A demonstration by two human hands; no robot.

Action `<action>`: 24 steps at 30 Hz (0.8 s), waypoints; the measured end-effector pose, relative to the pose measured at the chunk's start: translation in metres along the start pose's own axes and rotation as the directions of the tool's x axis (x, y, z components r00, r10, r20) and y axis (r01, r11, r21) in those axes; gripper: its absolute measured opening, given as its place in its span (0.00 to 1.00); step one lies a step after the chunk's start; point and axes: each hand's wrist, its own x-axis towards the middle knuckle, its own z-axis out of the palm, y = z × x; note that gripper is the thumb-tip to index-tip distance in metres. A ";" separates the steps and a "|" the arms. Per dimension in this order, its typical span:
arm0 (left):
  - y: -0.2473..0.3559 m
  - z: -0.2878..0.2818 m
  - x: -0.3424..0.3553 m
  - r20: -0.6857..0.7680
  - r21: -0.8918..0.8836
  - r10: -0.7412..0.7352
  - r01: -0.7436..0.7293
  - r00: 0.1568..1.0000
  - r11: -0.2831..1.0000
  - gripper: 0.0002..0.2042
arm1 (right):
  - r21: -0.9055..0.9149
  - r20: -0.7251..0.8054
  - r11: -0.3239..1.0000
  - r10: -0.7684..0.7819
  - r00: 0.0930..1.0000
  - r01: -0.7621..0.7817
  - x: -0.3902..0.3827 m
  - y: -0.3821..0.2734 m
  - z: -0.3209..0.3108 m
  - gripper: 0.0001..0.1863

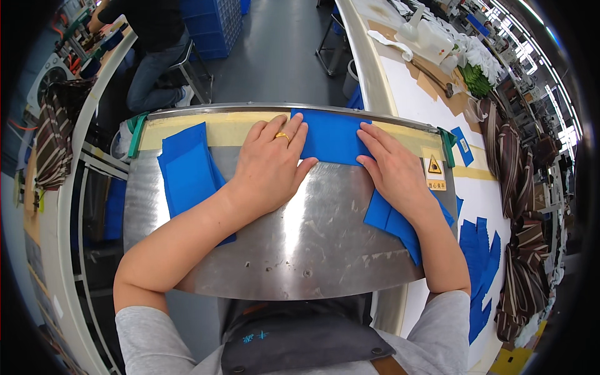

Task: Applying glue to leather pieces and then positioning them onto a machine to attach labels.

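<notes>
Pressing flat is the step judged to be in hand: a blue fabric piece (330, 136) is held down at the upper centre of the frame, on the tan taped strip (228, 131) along the far edge of the steel work plate (312, 237). The left hand (270, 164) lies open and flat, fingers spread, its fingertips on the piece's left edge; nothing is gripped. The right hand (394, 167) is likewise laid open, palm down, over the piece's right edge (a second blue piece (392, 220) shows beneath its wrist). A stack of blue pieces (187, 172) rests at centre left, apart from both hands. The next move is judged to call for even pressure and edges kept square to the strip.
</notes>
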 end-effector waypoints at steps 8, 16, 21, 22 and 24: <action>0.000 -0.002 -0.001 0.069 -0.032 -0.054 0.056 0.996 0.998 0.31 | -0.053 0.001 0.998 -0.028 1.000 0.028 0.002 0.002 0.005 0.27; -0.001 -0.006 0.004 0.066 -0.079 -0.072 0.077 0.995 0.994 0.32 | 0.021 -0.001 1.000 0.000 1.000 0.000 0.005 -0.001 0.000 0.28; 0.001 -0.007 0.004 0.083 -0.051 -0.048 0.053 0.995 0.997 0.33 | -0.039 -0.055 0.998 -0.057 0.997 0.055 0.006 -0.003 -0.003 0.23; 0.001 -0.009 0.004 0.082 -0.049 -0.045 0.050 0.996 0.998 0.33 | -0.057 -0.073 0.995 -0.084 0.994 0.080 0.007 -0.003 -0.004 0.20; 0.003 -0.017 0.005 0.113 -0.043 -0.064 0.069 0.992 0.997 0.34 | -0.090 -0.084 0.989 -0.129 0.988 0.121 0.008 -0.001 0.000 0.17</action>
